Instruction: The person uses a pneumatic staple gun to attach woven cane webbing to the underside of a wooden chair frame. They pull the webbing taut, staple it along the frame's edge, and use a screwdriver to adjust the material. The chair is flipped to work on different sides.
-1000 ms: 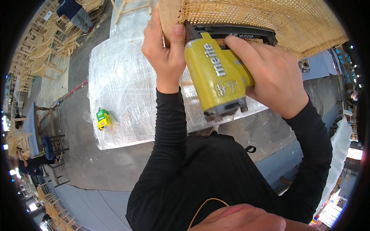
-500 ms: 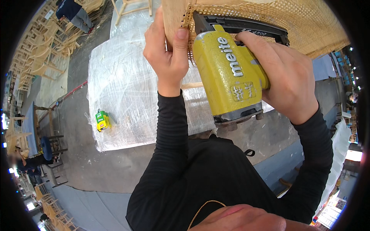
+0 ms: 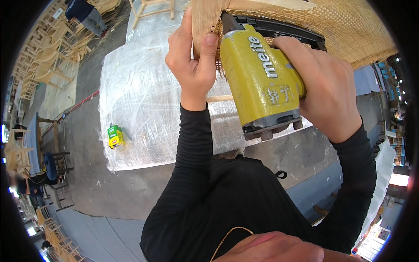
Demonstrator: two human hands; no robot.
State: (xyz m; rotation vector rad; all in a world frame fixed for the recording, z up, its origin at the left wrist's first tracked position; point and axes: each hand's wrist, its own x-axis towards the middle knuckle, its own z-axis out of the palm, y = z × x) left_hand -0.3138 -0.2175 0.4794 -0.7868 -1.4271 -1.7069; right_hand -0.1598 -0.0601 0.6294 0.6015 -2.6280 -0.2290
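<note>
My left hand (image 3: pixel 192 61) is closed around a pale wooden frame bar (image 3: pixel 205 19) near the top of the view, the thumb pressed on its near side. Woven cane webbing (image 3: pixel 355 32) spreads from that bar toward the right, with loose strands at its edge. My right hand (image 3: pixel 321 83) grips a yellow pneumatic stapler (image 3: pixel 257 87) by its handle, which the fingers partly hide. The tool's nose rests at or very close to the webbing beside the bar, just right of my left thumb; whether it touches cannot be made out. Its black magazine (image 3: pixel 283 30) points right along the cane.
Below the work lies a platform wrapped in clear plastic film (image 3: pixel 139 100). On its left part sits a small green and yellow box (image 3: pixel 115 136). Many wooden chair frames (image 3: pixel 48 56) stand at the far left, where a person (image 3: pixel 85 17) is standing. A wooden chair (image 3: pixel 150 11) stands at the back.
The stapler has shifted slightly right and its body has tilted a little. The wooden bar and my left hand have moved slightly right, still together.
</note>
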